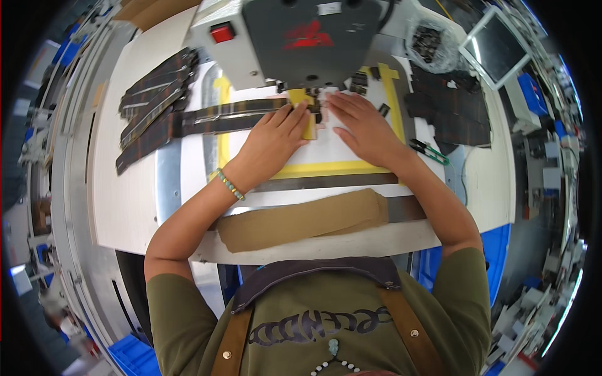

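My left hand (278,135) lies with fingers extended on a small yellow piece (308,131) under the grey sewing machine head (301,37). A long strip of dark plaid fabric with a zipper (219,116) runs left from beneath those fingertips. My right hand (357,128) rests open, fingertips just right of the needle area, over a white board (332,151) edged with yellow tape. A small pink shape shows between my hands; its details are too small to tell.
Plaid zipper strips (150,94) lie at left, dark fabric pieces (458,113) at right, near green-handled snips (429,151). A plastic bag of small parts (429,44) and a framed panel (494,47) sit back right. An olive-brown cloth (301,219) lies along the front; blue crates (495,263) stand below.
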The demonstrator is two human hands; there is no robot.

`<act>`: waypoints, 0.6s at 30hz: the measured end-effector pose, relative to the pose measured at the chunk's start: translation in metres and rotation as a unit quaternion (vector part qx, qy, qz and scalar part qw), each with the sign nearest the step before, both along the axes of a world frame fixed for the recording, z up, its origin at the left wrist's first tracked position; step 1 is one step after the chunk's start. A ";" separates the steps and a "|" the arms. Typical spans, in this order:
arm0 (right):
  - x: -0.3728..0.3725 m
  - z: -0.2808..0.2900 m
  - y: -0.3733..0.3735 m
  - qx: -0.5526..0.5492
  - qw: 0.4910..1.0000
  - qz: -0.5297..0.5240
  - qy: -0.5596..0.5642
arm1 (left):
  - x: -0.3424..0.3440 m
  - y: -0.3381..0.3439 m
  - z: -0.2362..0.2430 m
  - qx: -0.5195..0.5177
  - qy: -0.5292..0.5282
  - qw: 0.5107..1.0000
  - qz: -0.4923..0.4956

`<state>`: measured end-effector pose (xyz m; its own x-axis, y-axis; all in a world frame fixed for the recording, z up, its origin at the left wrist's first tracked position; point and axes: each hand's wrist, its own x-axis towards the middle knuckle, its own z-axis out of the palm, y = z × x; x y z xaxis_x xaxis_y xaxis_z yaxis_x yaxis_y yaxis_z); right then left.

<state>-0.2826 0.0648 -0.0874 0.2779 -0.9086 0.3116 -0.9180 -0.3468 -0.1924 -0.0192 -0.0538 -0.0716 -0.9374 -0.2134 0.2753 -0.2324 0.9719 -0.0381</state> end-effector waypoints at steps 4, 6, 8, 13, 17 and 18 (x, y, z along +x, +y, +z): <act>-0.009 0.013 0.010 0.026 0.998 0.007 -0.051 | 0.034 -0.019 0.015 0.025 0.006 0.999 0.034; -0.017 0.025 0.021 0.040 0.997 0.020 -0.067 | 0.071 -0.048 0.021 -0.003 0.011 0.995 0.101; -0.026 0.037 0.035 0.024 0.998 -0.024 -0.049 | 0.125 -0.088 0.035 0.006 0.004 0.983 0.183; -0.051 0.052 0.067 0.032 0.993 -0.085 -0.074 | 0.231 -0.145 0.037 0.227 0.019 0.934 0.274; -0.057 0.049 0.082 0.049 0.988 -0.105 -0.097 | 0.231 -0.146 0.024 0.295 0.047 0.912 0.282; -0.056 0.049 0.084 0.050 0.988 -0.108 -0.097 | 0.229 -0.148 0.021 0.295 0.040 0.919 0.257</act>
